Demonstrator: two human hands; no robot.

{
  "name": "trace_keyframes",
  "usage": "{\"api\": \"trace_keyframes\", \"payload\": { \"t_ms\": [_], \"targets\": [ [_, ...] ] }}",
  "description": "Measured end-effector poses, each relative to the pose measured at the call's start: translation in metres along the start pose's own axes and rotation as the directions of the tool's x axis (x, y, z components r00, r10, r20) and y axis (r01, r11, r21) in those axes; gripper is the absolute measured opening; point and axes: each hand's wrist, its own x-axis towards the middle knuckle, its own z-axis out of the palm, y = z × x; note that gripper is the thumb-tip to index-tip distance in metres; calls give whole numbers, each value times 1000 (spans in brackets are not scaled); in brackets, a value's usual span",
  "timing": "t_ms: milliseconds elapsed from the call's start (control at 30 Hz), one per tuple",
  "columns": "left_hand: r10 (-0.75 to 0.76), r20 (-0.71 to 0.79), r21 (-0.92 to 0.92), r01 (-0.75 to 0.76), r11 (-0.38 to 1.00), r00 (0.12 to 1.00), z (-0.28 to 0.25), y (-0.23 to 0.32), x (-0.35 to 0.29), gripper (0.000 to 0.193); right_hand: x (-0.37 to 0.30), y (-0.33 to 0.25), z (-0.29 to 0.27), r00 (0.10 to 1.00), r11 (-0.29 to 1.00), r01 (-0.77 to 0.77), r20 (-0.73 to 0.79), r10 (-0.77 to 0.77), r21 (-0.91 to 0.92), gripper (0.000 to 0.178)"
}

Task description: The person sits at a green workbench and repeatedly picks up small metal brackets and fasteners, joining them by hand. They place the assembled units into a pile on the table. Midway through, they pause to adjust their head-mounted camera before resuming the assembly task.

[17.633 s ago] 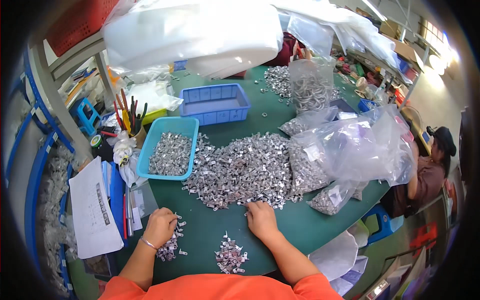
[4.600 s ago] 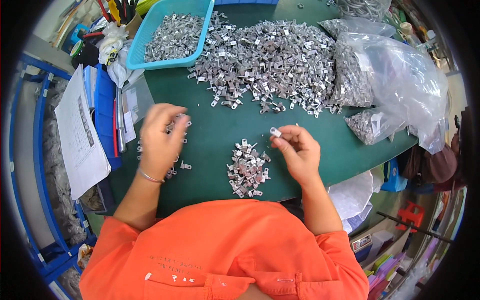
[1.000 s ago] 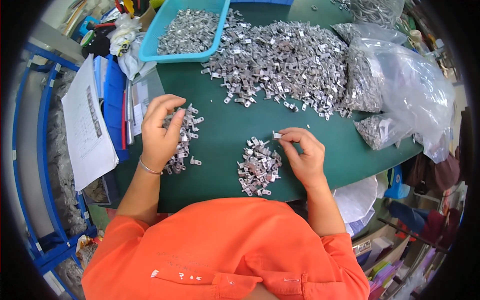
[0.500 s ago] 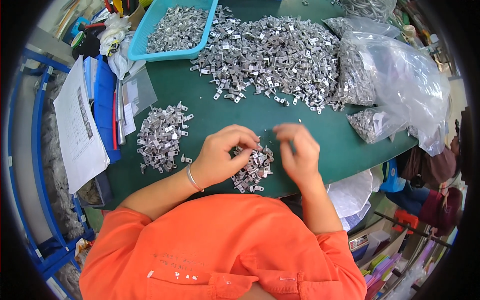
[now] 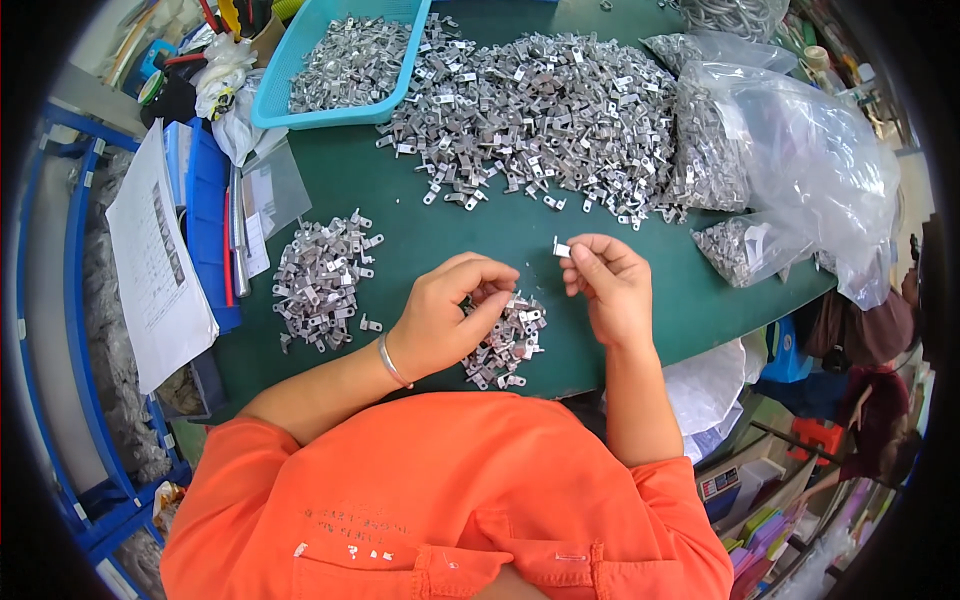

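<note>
Between thumb and forefinger, my right hand pinches a small bent metal bracket with a hole in it, held above the table. My left hand hovers at the left edge of a small pile of metal brackets, its fingers curled and the thumb close to the forefinger. Whatever lies between those fingertips, if anything, cannot be made out. Another pile of brackets lies farther left on the green table. A large heap of similar brackets spreads over the far side.
A light-blue plastic basket with brackets stands at the far left. Clear plastic bags of metal parts lie at the right. Papers lean by a blue bin on the left. A blue rack stands beyond the table.
My right hand has moved slightly right and turned, and a bracket now shows in its fingers. The left hand has barely moved at the small pile.
</note>
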Motion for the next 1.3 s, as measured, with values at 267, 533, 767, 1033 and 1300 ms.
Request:
{"api": "trace_keyframes", "payload": {
  "t_ms": [267,533,767,1033,1300],
  "targets": [
    [-230,128,-508,263,820,965,6,2,6,14,-26,0,15,755,622,655,395,-524,-429,18],
    [-250,-326,-781,-110,615,912,-66,4,74,22,45,12,7,674,181,522,273,-686,-833,14],
    [-366,-309,-723,33,690,878,-63,-5,53,28,34,7,9,979,875,200,57,-195,-442,8],
    [-413,196,-701,422,575,890,-3,-1,22,23,6,6,1,889,873,-284,450,85,397,19],
    [-370,199,-452,421,787,907,-8,4,15,9,-13,-7,16,779,706,597,484,-397,-381,20]
  ]
}}
